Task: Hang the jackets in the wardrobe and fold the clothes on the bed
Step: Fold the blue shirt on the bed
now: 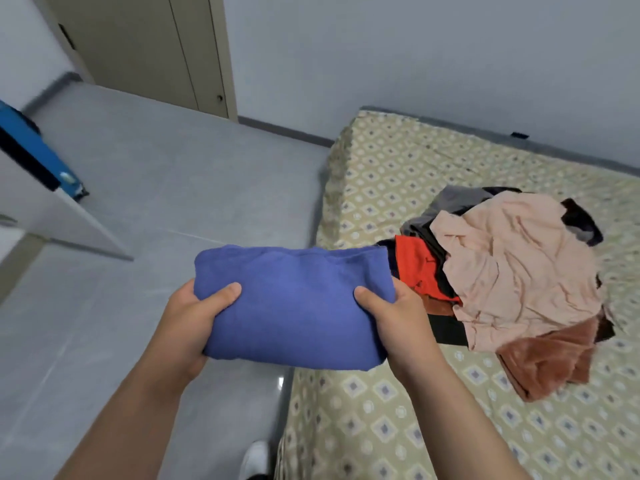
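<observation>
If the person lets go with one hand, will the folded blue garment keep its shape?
The folded blue garment looks soft and floppy: its edges bulge round between the left hand and right hand. Nothing fastens the folds, so held by one end it would likely droop and unfold.

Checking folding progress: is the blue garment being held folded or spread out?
Folded. The blue garment is a compact, layered bundle gripped by the left hand and right hand.
</observation>
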